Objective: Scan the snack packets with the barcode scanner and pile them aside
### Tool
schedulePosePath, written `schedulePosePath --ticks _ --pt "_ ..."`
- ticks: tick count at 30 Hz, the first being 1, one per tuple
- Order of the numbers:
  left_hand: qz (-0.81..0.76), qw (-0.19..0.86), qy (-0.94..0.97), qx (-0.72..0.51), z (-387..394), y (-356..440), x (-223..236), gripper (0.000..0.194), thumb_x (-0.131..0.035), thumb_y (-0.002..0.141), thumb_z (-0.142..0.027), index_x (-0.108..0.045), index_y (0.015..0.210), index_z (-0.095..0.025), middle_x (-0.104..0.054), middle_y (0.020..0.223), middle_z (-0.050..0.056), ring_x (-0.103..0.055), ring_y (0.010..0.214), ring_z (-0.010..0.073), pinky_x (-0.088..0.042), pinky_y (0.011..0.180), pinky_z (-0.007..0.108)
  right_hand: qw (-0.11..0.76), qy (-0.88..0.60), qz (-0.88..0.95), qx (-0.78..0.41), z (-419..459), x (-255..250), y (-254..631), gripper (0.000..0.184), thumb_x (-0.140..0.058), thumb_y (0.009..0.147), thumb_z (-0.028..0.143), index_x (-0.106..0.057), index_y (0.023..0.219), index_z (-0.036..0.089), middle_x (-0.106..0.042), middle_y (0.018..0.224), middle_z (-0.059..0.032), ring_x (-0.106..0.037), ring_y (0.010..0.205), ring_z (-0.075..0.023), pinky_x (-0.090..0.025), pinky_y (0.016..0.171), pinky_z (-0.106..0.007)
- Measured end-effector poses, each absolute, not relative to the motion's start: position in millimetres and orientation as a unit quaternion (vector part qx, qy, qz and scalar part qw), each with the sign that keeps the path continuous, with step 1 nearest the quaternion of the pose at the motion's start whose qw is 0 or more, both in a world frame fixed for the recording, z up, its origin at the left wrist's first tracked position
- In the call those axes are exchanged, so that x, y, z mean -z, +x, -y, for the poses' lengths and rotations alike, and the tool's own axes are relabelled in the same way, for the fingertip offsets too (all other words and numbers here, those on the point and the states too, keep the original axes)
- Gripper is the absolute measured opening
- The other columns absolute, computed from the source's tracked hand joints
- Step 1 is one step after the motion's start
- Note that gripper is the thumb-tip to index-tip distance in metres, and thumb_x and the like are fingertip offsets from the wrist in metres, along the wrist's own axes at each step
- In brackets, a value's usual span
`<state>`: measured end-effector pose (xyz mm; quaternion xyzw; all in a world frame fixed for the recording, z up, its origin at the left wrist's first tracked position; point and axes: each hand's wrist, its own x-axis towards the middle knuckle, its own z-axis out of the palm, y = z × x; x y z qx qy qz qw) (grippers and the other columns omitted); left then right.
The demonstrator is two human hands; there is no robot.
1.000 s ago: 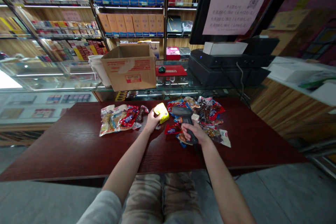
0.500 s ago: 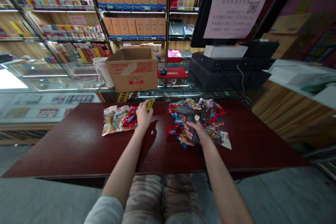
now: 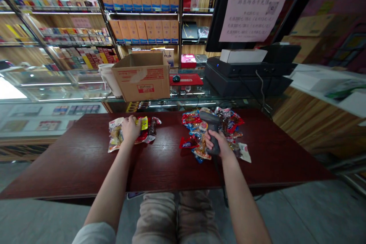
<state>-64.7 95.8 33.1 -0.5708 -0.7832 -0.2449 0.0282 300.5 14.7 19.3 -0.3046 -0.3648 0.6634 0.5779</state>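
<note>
Scanner (image 3: pixel 212 120), dark, is over the right half of the counter (image 3: pixel 162 167), nearer the far edge than the near. On my feed its nose points to the left edge, tipped slightly far; the handle's long axis runs toward the near edge. Right hand (image 3: pixel 219 143): fingers wrapped closed around that handle. Packet pile (image 3: pixel 227 122) beneath and around.

Yellow packet (image 3: pixel 145 123) sits toward the far left corner, over red packets, against the left hand (image 3: pixel 130 129). Its long axis I cannot judge, part being covered. Left fingers bent; whether they grip it I can't tell.

Containers: pale-edged clear pouch (image 3: pixel 113 142), brownish contents, partly under the left hand. Cardboard box (image 3: pixel 147 84) beyond the far edge, open-topped, bottom hidden from me.
</note>
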Motion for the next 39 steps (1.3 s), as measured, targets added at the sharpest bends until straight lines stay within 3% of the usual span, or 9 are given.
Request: schedulePosePath --ticks 5,10,15,18,22,27,31,35,39 --pt "0.715 0.085 -0.645 0.256 -94.9 -20.3 -48.8 0.044 -0.045 0.091 -0.037 -0.060 0.124 -0.011 -0.056 0.126 0.022 -0.051 0.118 0.0387 -0.041 0.098 0.051 0.634 -0.308 0.330 -0.628 -19.2 -20.6 310.5 0.029 -0.074 0.072 0.034 -0.050 0.082 0.021 -0.048 0.059 0.0081 -0.039 0.037 -0.0030 -0.036 0.034 -0.015" --pt "0.567 -0.045 -0.798 0.200 -126.5 50.8 -42.3 0.039 -0.049 0.090 -0.032 -0.058 0.125 -0.015 -0.059 0.125 0.015 -0.054 0.116 0.0297 -0.042 0.099 0.042 0.642 -0.299 0.327 -0.625 -21.2 -17.6 314.6 0.030 -0.071 0.073 0.034 -0.050 0.090 0.022 -0.048 0.060 0.0085 -0.039 0.037 -0.0038 -0.036 0.035 -0.015" --pt "0.503 -0.144 -0.841 0.137 -156.4 104.3 -23.4 0.061 -0.062 0.083 -0.038 -0.045 0.139 -0.019 -0.052 0.139 0.017 -0.050 0.126 0.0344 -0.039 0.102 0.050 0.644 -0.302 0.328 -0.621 -23.6 -15.2 314.9 0.029 -0.071 0.074 0.034 -0.046 0.081 0.022 -0.049 0.060 0.0078 -0.038 0.037 -0.0038 -0.036 0.035 -0.017" --pt "0.489 -0.167 -0.847 0.126 -163.0 117.0 -14.5 0.060 -0.063 0.083 -0.039 -0.047 0.137 -0.020 -0.051 0.140 0.018 -0.049 0.126 0.0357 -0.038 0.101 0.052 0.644 -0.306 0.324 -0.621 -24.8 -15.5 314.1 0.030 -0.071 0.074 0.035 -0.046 0.082 0.022 -0.048 0.060 0.0082 -0.037 0.036 -0.0038 -0.034 0.034 -0.017" --pt "0.486 -0.171 -0.842 0.161 -161.3 115.9 -8.0 0.044 -0.062 0.084 -0.041 -0.057 0.122 -0.019 -0.056 0.131 0.018 -0.052 0.121 0.0353 -0.036 0.101 0.051 0.643 -0.309 0.320 -0.624 -25.3 -15.0 312.7 0.030 -0.072 0.074 0.035 -0.047 0.083 0.021 -0.048 0.060 0.0080 -0.038 0.037 -0.0035 -0.034 0.034 -0.017" --pt "0.518 -0.223 -0.782 0.264 -154.4 99.5 -5.9 0.018 -0.052 0.090 -0.031 -0.061 0.086 -0.017 -0.068 0.096 0.015 -0.061 0.105 0.0311 -0.037 0.101 0.047 0.629 -0.305 0.335 -0.632 -25.3 -12.7 312.8 0.031 -0.071 0.076 0.035 -0.044 0.076 0.021 -0.049 0.063 0.0066 -0.038 0.038 -0.0041 -0.036 0.035 -0.019" --pt "0.538 -0.256 -0.741 0.310 -147.6 78.5 -2.7 0.022 -0.038 0.094 -0.024 -0.059 0.092 -0.017 -0.069 0.090 0.011 -0.067 0.089 0.0235 -0.049 0.085 0.038 0.612 -0.302 0.341 -0.646 -23.5 -13.5 311.8 0.028 -0.070 0.078 0.035 -0.046 0.075 0.021 -0.048 0.062 0.0062 -0.038 0.039 -0.0045 -0.037 0.035 -0.019" --pt "0.486 -0.463 -0.619 0.407 -123.1 55.1 2.8 0.026 -0.046 0.092 -0.035 -0.056 0.107 -0.017 -0.070 0.097 0.008 -0.068 0.081 0.0187 -0.055 0.072 0.034 0.548 -0.297 0.374 -0.687 -18.1 -16.3 306.7 0.031 -0.069 0.079 0.037 -0.045 0.071 0.020 -0.046 0.058 0.0064 -0.035 0.037 -0.0036 -0.033 0.033 -0.018" --pt "0.376 -0.638 -0.503 0.446 -89.7 38.8 4.3 0.037 -0.069 0.079 -0.036 -0.054 0.110 -0.020 -0.068 0.104 0.005 -0.068 0.089 0.0173 -0.056 0.078 0.032 0.502 -0.290 0.403 -0.708 -13.3 -17.8 298.8 0.031 -0.070 0.079 0.037 -0.045 0.074 0.020 -0.048 0.062 0.0062 -0.035 0.037 -0.0026 -0.033 0.034 -0.017"
